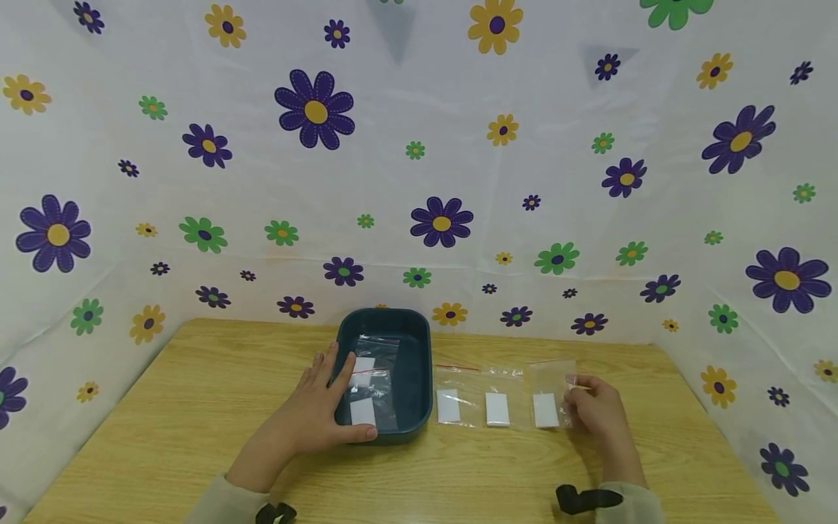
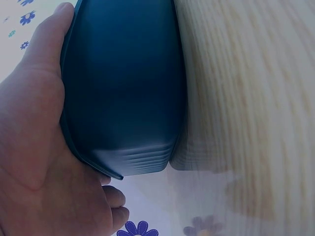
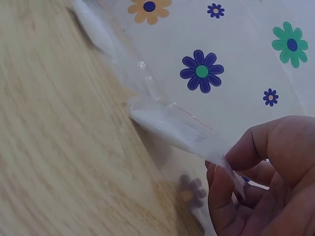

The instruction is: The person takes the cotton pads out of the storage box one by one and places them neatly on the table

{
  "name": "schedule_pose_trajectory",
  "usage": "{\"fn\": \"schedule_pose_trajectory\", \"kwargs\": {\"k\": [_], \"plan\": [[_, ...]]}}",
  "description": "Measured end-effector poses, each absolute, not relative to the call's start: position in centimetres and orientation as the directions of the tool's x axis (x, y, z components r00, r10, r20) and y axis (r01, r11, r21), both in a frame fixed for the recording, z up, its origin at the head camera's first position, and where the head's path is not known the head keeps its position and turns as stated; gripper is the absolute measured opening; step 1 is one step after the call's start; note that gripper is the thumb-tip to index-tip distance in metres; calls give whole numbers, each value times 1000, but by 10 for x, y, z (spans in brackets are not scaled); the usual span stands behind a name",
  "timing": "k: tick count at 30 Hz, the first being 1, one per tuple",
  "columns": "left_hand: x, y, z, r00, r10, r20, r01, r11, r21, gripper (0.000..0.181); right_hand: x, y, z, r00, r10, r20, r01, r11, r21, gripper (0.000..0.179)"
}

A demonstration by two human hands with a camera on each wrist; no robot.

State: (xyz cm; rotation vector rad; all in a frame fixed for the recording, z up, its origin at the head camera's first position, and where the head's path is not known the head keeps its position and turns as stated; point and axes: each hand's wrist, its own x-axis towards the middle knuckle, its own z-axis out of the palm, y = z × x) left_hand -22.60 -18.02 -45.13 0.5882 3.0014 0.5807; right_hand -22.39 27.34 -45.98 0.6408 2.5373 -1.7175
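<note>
My left hand (image 1: pixel 308 418) rests over the left rim of a dark teal plastic tray (image 1: pixel 419 386), fingers spread and thumb along the front rim. In the left wrist view, the thumb lies against the rim of the tray (image 2: pixel 123 88). Inside the tray lie two clear zip bags, each with a white rectangle. My right hand (image 1: pixel 599 411) pinches the right edge of a clear zip bag (image 1: pixel 546 375) containing a white rectangle (image 1: pixel 545 410). The right wrist view shows this bag (image 3: pixel 172 128) tilted, its edge between thumb and fingers.
Two more clear zip bags, a near one (image 1: pixel 468 407) and a middle one (image 1: pixel 513 386), lie in a row between the tray and my right hand. The wooden table (image 1: pixel 458 473) meets a white flower-printed cloth (image 1: pixel 556 218) at the back and sides.
</note>
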Motion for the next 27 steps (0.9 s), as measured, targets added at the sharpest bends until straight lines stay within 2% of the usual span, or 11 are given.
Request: {"fn": "schedule_pose_trajectory", "kwargs": {"k": [14, 27], "plan": [[-226, -180, -452, -931, 364, 34, 351, 865, 359, 123, -223, 275, -463, -917, 354, -182, 354, 517, -780, 51], [-224, -180, -450, -933, 358, 29, 344, 867, 361, 124, -220, 276, -463, -912, 374, -170, 369, 565, -738, 51]]}}
